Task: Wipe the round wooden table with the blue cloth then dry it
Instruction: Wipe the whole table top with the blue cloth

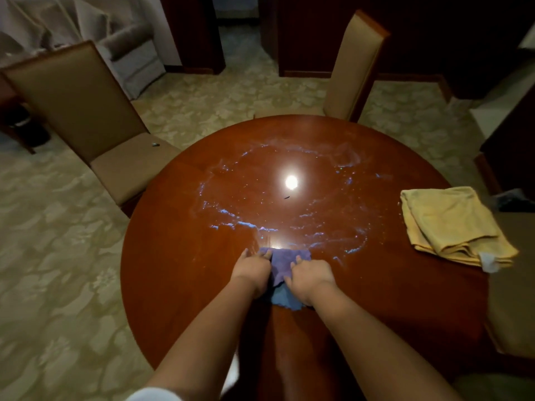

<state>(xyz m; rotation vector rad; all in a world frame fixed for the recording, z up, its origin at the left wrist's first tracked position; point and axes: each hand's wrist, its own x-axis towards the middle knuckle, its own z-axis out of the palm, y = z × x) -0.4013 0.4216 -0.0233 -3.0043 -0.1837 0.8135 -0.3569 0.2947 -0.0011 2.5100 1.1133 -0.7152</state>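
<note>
The round wooden table fills the middle of the head view, its top glossy and streaked with wet smears around a lamp reflection. A blue cloth lies bunched on the near part of the tabletop. My left hand presses on its left edge and my right hand presses on its right side, both gripping the cloth with fingers curled. Part of the cloth is hidden under my hands. A folded yellow cloth rests at the table's right edge.
A tan upholstered chair stands at the table's left, with a small dark object on its seat. Another chair stands at the far side. A tiny dark speck lies near the table's centre. Patterned carpet surrounds the table.
</note>
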